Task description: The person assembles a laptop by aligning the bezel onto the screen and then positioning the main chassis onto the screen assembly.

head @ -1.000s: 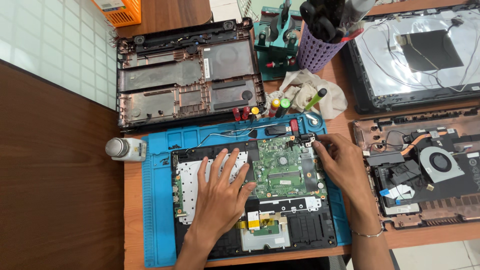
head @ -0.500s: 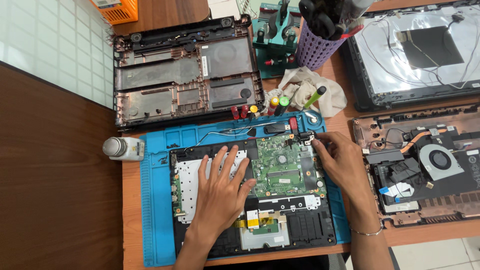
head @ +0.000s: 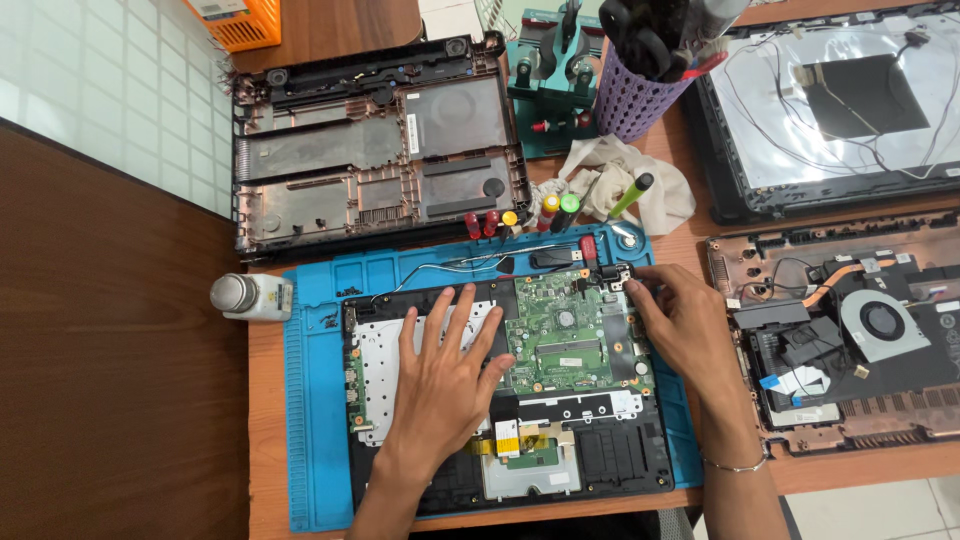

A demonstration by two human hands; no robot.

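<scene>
Left hand: the left hand (head: 445, 375) lies flat and open, fingers spread, palm down on the silver shield plate (head: 385, 360) of the opened laptop base (head: 500, 385); it grips nothing and only presses.
Right hand: the right hand (head: 680, 325) rests on the base's right edge, fingers curled toward the metal hinge bracket (head: 612, 277) at the 1 o'clock corner; the fingertips touch or pinch something there, but whether they actually close on a part I cannot tell.
Work piece: the laptop base sits in the middle of the blue repair mat (head: 310, 420), with the green motherboard (head: 565, 335) between the two hands and the touchpad plate (head: 530, 465) at 6 o'clock.
Doing it well: judging by the pose, the flat hand is best kept on the bare metal plate, away from the board, so that the base does not slide while the other hand works the corner; small, straight pulls at the bracket seem safer than twisting, since thin wires (head: 450, 268) run along the top edge near it.
Risks: loose screws (head: 330, 315) lie on the mat at 9 o'clock and could scatter if the base shifts.
Surroundings: an empty bottom cover (head: 380, 150) lies at 12 o'clock, a small white bottle (head: 250, 296) at 9 o'clock, a second laptop with a fan (head: 880, 325) at 3 o'clock, and a purple tool cup (head: 640, 95) at 1 o'clock.
</scene>
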